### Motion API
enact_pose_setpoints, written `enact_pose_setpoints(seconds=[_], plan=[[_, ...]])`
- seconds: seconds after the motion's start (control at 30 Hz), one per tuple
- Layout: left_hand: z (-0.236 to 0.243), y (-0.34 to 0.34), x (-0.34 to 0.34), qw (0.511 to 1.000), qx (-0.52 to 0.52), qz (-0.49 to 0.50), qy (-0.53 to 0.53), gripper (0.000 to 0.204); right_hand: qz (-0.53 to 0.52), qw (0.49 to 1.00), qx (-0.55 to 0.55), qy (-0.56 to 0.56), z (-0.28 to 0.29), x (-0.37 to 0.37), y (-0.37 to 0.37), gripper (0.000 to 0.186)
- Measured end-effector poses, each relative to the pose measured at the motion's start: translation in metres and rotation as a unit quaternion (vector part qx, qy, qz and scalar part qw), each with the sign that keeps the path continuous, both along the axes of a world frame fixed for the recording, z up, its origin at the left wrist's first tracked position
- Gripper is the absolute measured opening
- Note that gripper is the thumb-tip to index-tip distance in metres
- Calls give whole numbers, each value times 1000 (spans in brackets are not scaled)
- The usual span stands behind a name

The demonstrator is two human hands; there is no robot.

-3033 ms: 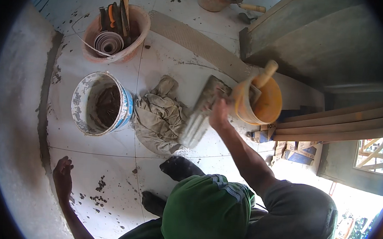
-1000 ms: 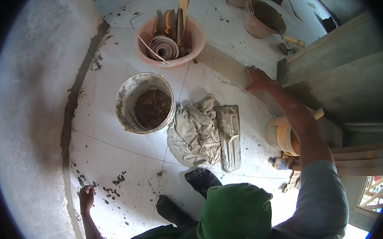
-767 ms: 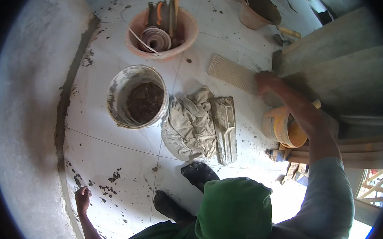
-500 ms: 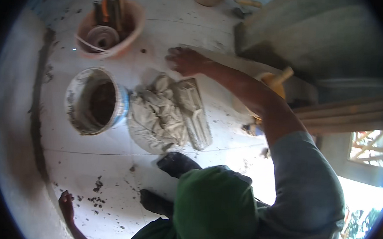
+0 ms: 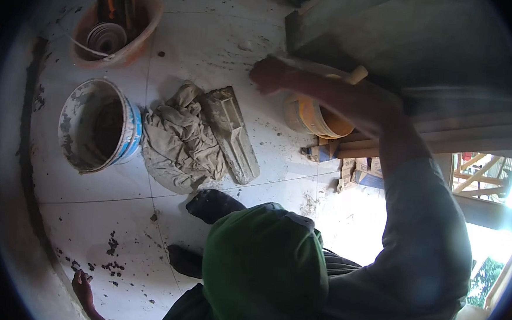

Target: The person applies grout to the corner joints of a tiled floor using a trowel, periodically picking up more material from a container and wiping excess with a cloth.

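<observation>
My right hand point(image 5: 268, 76), smeared by motion, is stretched out over the tiled floor at the far middle. Its fingers cannot be made out. Nearest to it are a grey, mortar-caked tool with a long ridged back point(image 5: 229, 134) and a yellowish bucket point(image 5: 312, 118), partly hidden by my forearm. Beside the ridged tool lies a crumpled, dirty cloth point(image 5: 184, 139). My left hand point(image 5: 83, 286) hangs low at the near left, close to the wall, with its fingers loosely apart and nothing seen in them.
A white and blue bucket point(image 5: 69, 119) with dark contents stands left of the cloth. Behind it, an orange-brown tub point(image 5: 150, 21) holds several handled tools and a roll point(image 5: 106, 38). A wall point(image 5: 10, 203) bounds the left. Dark crumbs point(image 5: 113, 245) dot the floor.
My right hand has swung right, away from above the cloth toward the yellowish bucket. The view has shifted, so the floor things sit further left. My left hand stays low by the wall.
</observation>
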State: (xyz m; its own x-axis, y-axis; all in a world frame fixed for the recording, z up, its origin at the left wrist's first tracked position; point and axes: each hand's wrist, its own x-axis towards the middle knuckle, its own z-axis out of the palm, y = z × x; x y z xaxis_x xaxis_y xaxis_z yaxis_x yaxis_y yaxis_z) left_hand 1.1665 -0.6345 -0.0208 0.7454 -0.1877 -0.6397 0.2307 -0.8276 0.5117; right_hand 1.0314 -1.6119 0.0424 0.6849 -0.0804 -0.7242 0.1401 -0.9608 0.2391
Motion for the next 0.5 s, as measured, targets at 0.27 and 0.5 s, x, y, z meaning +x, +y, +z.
enact_pose_setpoints(seconds=[0.27,0.5], plan=[[-19,-12,28,998,29,20,-43,37,-232,877,255,-334,-26,-156,130,49],[-11,-30,51,996,-35,-26,-78,29,-292,841,115,-441,-55,-215,73,64]])
